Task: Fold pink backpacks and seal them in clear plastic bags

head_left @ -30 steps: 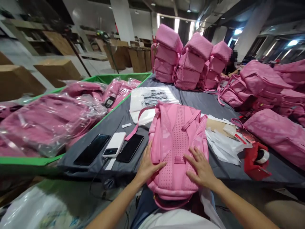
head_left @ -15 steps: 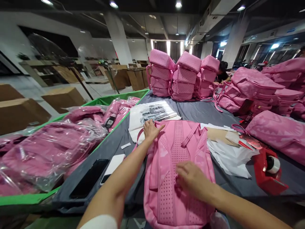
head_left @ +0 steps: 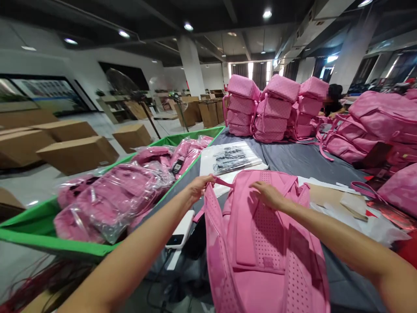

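A pink backpack [head_left: 247, 256] lies on the dark cloth-covered table with its padded, perforated back panel facing up. My left hand [head_left: 199, 187] is closed on a shoulder strap [head_left: 215, 226] and pulls it out to the left of the bag. Over the upper part of the back panel is my right hand [head_left: 269, 195], its fingers stretched out and holding nothing; whether they touch the fabric I cannot tell. Beyond the backpack sits a stack of clear printed plastic bags [head_left: 230, 157].
A green-edged bin [head_left: 65, 248] at left holds pink backpacks in clear plastic [head_left: 130, 195]. Pink bags stand stacked [head_left: 273, 106] at the back and lie piled [head_left: 378, 117] at right. A white power bank [head_left: 182, 228] and loose papers [head_left: 325, 193] flank the backpack. A person [head_left: 335, 98] is behind.
My left hand has taken the shoulder strap and drawn it out leftward. My right hand has moved up the back panel. The camera view has turned left.
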A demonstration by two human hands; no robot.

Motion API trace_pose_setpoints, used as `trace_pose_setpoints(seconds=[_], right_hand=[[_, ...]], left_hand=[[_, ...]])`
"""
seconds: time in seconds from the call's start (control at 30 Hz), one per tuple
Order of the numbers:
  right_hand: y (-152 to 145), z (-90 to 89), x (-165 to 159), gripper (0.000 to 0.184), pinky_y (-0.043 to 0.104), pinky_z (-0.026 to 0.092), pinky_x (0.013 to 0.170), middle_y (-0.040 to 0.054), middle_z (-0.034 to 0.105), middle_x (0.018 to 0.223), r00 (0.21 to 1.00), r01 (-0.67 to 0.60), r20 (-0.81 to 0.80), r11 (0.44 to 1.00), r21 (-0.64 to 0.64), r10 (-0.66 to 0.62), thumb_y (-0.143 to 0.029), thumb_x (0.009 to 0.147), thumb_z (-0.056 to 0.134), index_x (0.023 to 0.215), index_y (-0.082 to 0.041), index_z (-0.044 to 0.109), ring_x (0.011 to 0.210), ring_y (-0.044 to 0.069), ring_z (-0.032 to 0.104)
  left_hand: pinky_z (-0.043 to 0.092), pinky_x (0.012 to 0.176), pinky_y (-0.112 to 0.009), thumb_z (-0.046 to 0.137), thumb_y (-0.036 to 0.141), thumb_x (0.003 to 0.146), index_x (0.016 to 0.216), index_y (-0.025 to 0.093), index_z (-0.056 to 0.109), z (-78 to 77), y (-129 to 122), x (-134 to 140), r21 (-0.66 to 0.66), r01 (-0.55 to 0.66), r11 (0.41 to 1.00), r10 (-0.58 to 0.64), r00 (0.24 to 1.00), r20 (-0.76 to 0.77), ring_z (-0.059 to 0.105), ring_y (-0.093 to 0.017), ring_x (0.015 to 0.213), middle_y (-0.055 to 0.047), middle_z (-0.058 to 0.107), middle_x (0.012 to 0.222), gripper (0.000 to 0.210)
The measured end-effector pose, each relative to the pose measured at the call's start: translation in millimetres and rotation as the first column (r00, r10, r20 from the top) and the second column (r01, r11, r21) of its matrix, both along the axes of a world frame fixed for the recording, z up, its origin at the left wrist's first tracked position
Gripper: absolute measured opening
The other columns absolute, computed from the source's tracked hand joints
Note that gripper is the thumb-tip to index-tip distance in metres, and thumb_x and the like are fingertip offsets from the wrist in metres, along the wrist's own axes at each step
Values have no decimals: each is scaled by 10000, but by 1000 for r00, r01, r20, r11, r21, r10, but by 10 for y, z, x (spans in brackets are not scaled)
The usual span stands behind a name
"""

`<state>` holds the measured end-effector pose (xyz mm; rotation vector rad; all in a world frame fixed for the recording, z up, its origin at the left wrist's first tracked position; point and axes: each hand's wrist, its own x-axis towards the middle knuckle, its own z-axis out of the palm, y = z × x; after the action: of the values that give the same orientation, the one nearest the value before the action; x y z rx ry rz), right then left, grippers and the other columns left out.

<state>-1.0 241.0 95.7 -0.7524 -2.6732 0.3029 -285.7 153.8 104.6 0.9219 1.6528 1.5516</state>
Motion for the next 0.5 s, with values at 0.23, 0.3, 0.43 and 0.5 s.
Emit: trace_pose_setpoints(seconds=[0.23, 0.3, 0.43, 0.5], right_hand=[[275, 306, -1461, 234, 262, 531, 836, 28, 765, 1040, 972, -234, -56, 960, -153, 227, -85, 791, 692, 988, -189, 762, 974, 195, 695], [305, 338, -1518, 152, 217, 493, 750, -14, 734, 855, 982, -184, -65, 971, -155, 176, -126, 852, 623, 934, -158, 747, 839, 160, 685], [225, 321, -1157, 204, 235, 442, 696, 19, 705, 812, 998, 24, -56, 993, -116, -31, -178, 929, 539, 976, -145, 734, 807, 171, 676], [8, 244, -820, 67, 245, 416, 617, 19, 707, 728, 998, 36, 47, 990, -137, -30, -179, 855, 677, 824, -180, 736, 711, 179, 657]], left_hand=[[405, 531, -237, 793, 367, 464, 606, 160, 637, 157, -30, 320, 59, 8, 998, -11, 998, 58, 458, -96, 517, 38, 537, 540, 296], [357, 508, -228, 823, 381, 436, 607, 155, 648, 163, -51, 351, 86, -12, 996, 6, 998, 61, 438, -89, 513, 46, 530, 532, 332], [305, 490, -228, 879, 516, 399, 600, 170, 608, 140, -45, 378, 115, -38, 993, 26, 994, 106, 391, -74, 482, 75, 484, 508, 483], [306, 491, -235, 891, 575, 377, 608, 179, 598, 142, 40, 406, 115, -46, 992, 30, 990, 138, 389, -79, 476, 80, 471, 505, 544]])
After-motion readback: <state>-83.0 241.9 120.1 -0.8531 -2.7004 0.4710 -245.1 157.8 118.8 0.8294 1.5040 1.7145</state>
